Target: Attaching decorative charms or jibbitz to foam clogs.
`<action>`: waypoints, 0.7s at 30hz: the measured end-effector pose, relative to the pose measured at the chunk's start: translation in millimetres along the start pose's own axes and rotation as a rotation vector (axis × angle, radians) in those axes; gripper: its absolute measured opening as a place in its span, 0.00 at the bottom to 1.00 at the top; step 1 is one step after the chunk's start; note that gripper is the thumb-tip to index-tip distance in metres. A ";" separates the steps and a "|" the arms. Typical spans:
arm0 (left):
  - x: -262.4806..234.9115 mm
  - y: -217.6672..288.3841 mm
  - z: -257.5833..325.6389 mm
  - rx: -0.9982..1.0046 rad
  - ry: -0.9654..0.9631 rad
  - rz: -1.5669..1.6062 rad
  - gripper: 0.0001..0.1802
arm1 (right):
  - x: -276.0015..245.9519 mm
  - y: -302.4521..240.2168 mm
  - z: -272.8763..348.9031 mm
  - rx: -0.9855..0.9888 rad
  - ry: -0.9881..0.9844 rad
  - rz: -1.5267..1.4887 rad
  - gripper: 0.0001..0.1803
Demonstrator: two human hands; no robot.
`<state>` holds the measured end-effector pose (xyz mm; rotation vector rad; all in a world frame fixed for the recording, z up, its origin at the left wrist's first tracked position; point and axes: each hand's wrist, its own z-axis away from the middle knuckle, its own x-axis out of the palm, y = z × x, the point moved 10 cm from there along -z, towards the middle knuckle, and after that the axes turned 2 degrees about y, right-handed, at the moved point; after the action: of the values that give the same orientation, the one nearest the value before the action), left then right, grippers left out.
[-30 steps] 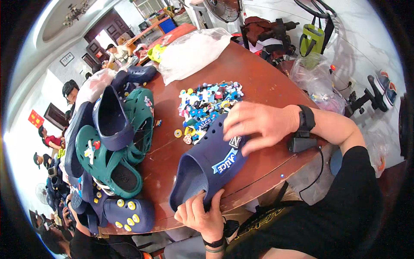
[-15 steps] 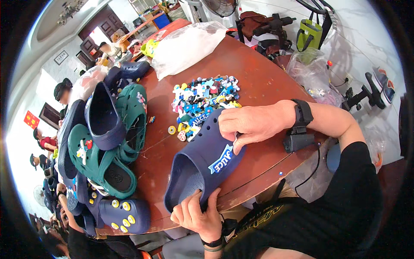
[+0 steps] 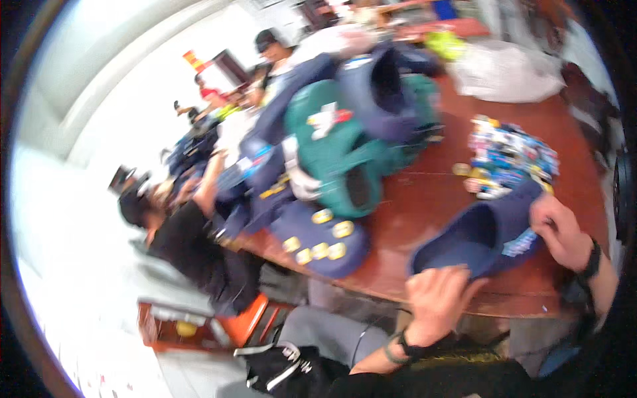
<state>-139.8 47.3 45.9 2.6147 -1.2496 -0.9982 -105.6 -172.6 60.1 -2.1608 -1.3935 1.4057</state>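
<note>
A navy blue clog (image 3: 514, 211) lies tilted over the table's near edge, its opening toward the left. My left hand (image 3: 438, 298) grips the rim at the heel end, fingers over the edge. At the toe end my right hand (image 3: 561, 229) is closed on the clog, fingers curled; blur hides exactly what the fingertips pinch. A light blue lettered shoe charm (image 3: 519, 243) sits on the clog's side near this hand. Just beyond lies a heap of small colourful charms (image 3: 511, 159).
Left on the red-brown table (image 3: 418, 192) are piled green clogs (image 3: 325, 142), navy clogs (image 3: 385, 99) and one with yellow charms (image 3: 322, 242). A white plastic bag (image 3: 507, 73) lies at the back. A person in black (image 3: 199, 245) sits at the left by an orange stool (image 3: 245, 322).
The view has swung left and blurred, so the table and clog appear farther right. Both hands stay on the clog. The seated person at the left now shows more fully.
</note>
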 end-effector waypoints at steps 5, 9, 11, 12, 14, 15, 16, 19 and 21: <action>-6.6 0.1 0.6 0.016 0.095 0.041 0.19 | 20.7 -19.4 3.1 -0.173 -0.028 0.207 0.16; -4.8 0.7 1.5 0.017 0.077 0.056 0.19 | 29.7 -28.2 6.8 -0.199 -0.081 0.261 0.34; -4.8 1.0 1.3 0.020 0.076 0.065 0.19 | 30.4 -29.6 6.2 -0.151 -0.079 0.288 0.32; -5.4 1.0 1.2 0.020 0.081 0.073 0.19 | 31.3 -30.6 5.5 -0.126 -0.081 0.290 0.31; -6.7 0.8 0.6 0.019 0.086 0.082 0.18 | 32.0 -33.6 4.4 -0.080 -0.081 0.314 0.29; -7.0 0.9 0.3 0.019 0.087 0.084 0.18 | 30.9 -36.2 3.4 -0.075 -0.072 0.304 0.28; -7.4 0.9 0.0 0.019 0.088 0.086 0.18 | 31.7 -36.3 2.6 -0.056 -0.088 0.325 0.27; -8.4 1.0 -0.7 0.016 0.091 0.103 0.18 | 31.5 -39.4 1.6 -0.060 -0.103 0.331 0.25; -9.0 1.6 -0.9 0.021 0.092 0.101 0.18 | 31.5 -39.9 1.9 -0.073 -0.114 0.338 0.24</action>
<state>-144.4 52.6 51.8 2.5520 -1.3619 -0.8430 -127.8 -126.9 64.4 -2.4901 -1.1698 1.6378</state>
